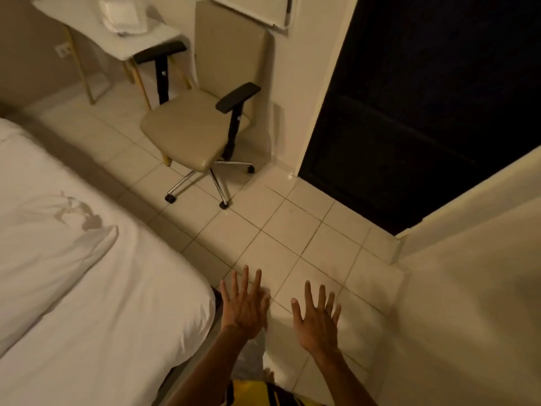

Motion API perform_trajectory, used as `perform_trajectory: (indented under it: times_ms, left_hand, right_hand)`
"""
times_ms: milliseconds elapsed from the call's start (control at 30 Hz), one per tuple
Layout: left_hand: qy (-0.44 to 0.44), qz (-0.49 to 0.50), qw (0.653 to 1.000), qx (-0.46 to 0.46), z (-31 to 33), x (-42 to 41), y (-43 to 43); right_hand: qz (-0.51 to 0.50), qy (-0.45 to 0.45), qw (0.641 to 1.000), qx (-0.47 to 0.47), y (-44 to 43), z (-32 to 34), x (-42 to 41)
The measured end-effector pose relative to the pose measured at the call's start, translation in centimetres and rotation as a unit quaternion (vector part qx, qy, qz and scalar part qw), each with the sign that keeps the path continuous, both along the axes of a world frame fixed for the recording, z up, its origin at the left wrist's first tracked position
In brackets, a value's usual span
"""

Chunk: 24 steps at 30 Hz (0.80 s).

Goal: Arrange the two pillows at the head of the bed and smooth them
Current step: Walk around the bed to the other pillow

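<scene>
A bed [117, 332] with a white sheet fills the lower left of the head view. On it lies a white pillow [49, 238], rumpled, with a creased corner pointing toward the bed's edge. A second pillow is not in view. My left hand [244, 306] hovers over the tiled floor just past the bed's corner, fingers spread and empty. My right hand [317, 320] is held out beside it over the floor, also spread and empty. Neither hand touches the bed or the pillow.
A beige office chair [190, 136] with black armrests stands on the tiled floor [292, 230] ahead. Behind it is a small white table [131, 33]. A dark open doorway [424, 98] is at the right, with a pale wall [468, 288] beside me.
</scene>
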State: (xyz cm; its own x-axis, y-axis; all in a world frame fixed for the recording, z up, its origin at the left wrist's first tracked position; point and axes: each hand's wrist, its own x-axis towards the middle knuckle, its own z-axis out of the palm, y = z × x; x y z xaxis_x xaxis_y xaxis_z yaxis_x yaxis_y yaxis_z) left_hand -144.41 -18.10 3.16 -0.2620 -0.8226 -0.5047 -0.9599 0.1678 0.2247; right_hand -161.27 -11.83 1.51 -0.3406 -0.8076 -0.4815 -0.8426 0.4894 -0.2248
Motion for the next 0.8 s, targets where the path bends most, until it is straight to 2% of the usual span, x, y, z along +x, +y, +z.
perform_trajectory:
  times_ms: [167, 333, 500, 800]
  left_hand:
    - [0.006, 0.052, 0.999, 0.005, -1.3, -2.3, -8.8]
    - [0.017, 0.080, 0.997, -0.016, -0.9, -3.8, -17.7]
    - [0.007, 0.152, 0.988, -0.005, -0.5, -1.5, -22.8]
    - [-0.014, 0.305, 0.952, 0.014, -0.7, 3.7, -32.7]
  right_hand:
    - [0.060, 0.029, 0.998, 0.003, -8.2, 0.3, -3.9]
    - [0.033, 0.041, 0.999, 0.013, -18.3, 0.3, -5.7]
    - [0.110, 0.028, 0.993, 0.009, -27.0, 0.1, -3.2]
    - [0.264, -0.001, 0.964, 0.014, -44.0, -0.6, 2.4]
